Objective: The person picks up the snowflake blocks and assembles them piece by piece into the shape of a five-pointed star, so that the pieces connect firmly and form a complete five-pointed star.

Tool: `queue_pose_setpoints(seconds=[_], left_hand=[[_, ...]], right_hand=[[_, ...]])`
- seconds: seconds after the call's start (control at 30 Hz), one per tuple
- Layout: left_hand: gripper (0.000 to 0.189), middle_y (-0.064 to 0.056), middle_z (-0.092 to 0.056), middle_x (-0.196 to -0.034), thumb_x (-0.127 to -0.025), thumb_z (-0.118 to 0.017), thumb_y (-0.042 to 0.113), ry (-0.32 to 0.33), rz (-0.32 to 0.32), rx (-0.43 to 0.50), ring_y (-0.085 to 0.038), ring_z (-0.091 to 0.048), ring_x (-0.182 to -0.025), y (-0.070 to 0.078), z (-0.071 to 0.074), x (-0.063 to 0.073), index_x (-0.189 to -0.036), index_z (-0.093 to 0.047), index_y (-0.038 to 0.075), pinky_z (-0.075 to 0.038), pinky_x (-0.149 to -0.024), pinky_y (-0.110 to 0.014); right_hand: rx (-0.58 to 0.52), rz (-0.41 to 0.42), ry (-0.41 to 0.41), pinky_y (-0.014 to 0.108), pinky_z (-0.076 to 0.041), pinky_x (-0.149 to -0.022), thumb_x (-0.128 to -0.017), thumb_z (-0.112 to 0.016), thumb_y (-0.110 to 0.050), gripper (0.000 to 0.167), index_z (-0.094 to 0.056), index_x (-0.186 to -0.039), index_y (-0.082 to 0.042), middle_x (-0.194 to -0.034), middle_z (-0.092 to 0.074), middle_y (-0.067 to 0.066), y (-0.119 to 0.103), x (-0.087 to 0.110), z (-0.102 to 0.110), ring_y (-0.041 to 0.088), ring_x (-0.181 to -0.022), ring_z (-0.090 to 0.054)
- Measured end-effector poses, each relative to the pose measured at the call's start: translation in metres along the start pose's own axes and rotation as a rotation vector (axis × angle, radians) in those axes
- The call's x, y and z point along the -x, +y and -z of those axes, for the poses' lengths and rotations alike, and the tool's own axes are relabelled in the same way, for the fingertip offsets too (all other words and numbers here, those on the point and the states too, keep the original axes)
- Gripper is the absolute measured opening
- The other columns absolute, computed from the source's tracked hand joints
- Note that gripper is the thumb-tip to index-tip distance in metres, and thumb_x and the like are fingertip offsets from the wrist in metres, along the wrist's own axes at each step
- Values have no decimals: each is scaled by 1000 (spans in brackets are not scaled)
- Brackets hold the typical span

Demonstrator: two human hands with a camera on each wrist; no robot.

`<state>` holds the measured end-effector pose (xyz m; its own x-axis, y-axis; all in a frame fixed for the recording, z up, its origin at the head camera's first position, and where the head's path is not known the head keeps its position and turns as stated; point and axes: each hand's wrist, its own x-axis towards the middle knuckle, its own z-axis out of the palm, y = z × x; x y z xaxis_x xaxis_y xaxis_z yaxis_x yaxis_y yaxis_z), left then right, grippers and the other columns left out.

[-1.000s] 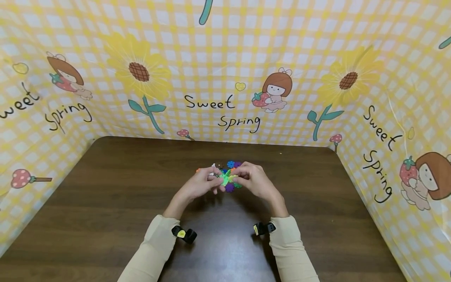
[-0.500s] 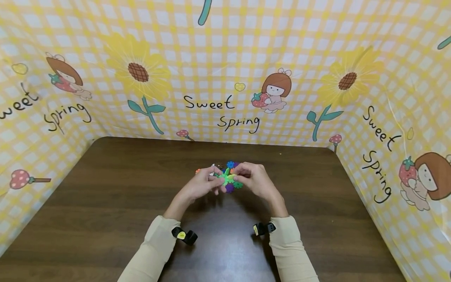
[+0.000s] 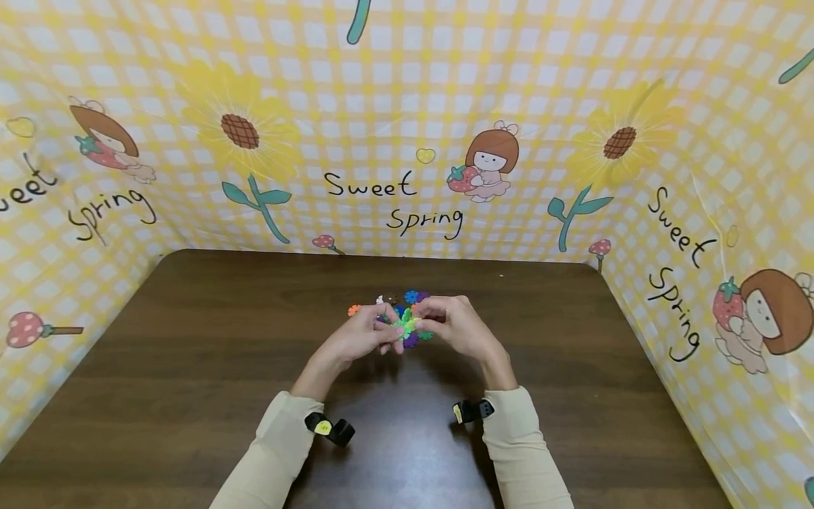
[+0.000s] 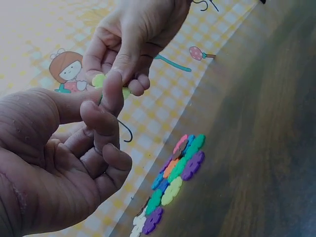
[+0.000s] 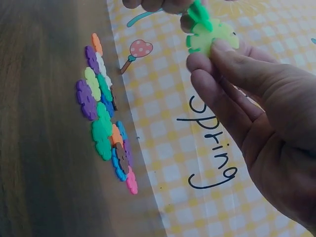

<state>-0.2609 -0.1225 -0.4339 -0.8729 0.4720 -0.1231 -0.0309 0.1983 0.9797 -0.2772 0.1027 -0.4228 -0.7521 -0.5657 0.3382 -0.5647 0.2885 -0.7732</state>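
Observation:
Both hands meet in the air over a group of snowflake building discs. My left hand (image 3: 361,335) pinches bright green discs (image 5: 200,16) between thumb and fingers; they stand at an angle to each other. With thumb and fingertips my right hand (image 3: 461,326) grips a yellow-green snowflake disc (image 5: 212,37), its notched edge up against the green ones. In the left wrist view the left hand's fingers (image 4: 111,94) cover most of the held discs, and only a bit of the yellow-green one shows.
Loose snowflake discs lie together on the dark wooden table (image 3: 222,396) below the hands, among them purple (image 4: 192,165), orange (image 5: 97,44), pink (image 5: 131,181) and white ones. A yellow checked cloth (image 3: 394,106) walls in the table's back and sides.
The head view has shifted slightly. Both hands keep their hold on the discs, and the yellow-green disc and right fingertips have come slightly closer to the left hand.

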Motion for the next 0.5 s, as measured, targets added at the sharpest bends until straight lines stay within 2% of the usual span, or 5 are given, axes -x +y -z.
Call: queue_pose_setpoints(seconds=[0.1, 0.23, 0.37, 0.47, 0.5], left_hand=[[14, -13, -72, -75, -101, -60, 11, 27, -8, 2, -16, -55, -59, -2, -2, 0, -103, -53, -1, -48, -63, -32], [18, -17, -73, -80, -102, -60, 15, 55, -27, -45, -22, -59, -60, -5, -5, -2, -107, -55, -2, -53, -66, -40], [20, -17, -72, -80, -102, -60, 16, 74, -55, -190, -32, -63, -65, -9, -3, -3, -107, -61, -3, -55, -65, -46], [16, -11, -72, -77, -101, -62, 16, 114, -53, -340, -30, -65, -66, -12, 2, -3, -103, -65, 1, -56, -61, -44], [14, -7, -71, -74, -100, -63, 16, 136, -33, -391, -28, -65, -65, -13, 4, -3, -101, -66, 3, -55, -60, -41]], right_hand=[[2, -1, 19, 34, -57, -71, -90, -72, -7, 8, -74, -97, -4, -92, -74, 7, 3, -1, -2, 22, -84, -70], [0, -30, 42, 33, -57, -72, -90, -73, -7, 8, -75, -97, -5, -92, -74, 6, 9, 0, 0, 19, -84, -69], [26, -55, 64, 29, -56, -74, -91, -73, -9, 5, -74, -96, -7, -91, -73, 4, 16, 4, 7, 19, -84, -69], [49, -86, 124, 30, -56, -71, -92, -72, -9, 4, -74, -96, -8, -90, -73, 3, 23, 8, 16, 23, -81, -69], [59, -102, 146, 30, -55, -70, -92, -72, -10, 4, -74, -96, -9, -90, -73, 2, 25, 9, 19, 24, -79, -68]])
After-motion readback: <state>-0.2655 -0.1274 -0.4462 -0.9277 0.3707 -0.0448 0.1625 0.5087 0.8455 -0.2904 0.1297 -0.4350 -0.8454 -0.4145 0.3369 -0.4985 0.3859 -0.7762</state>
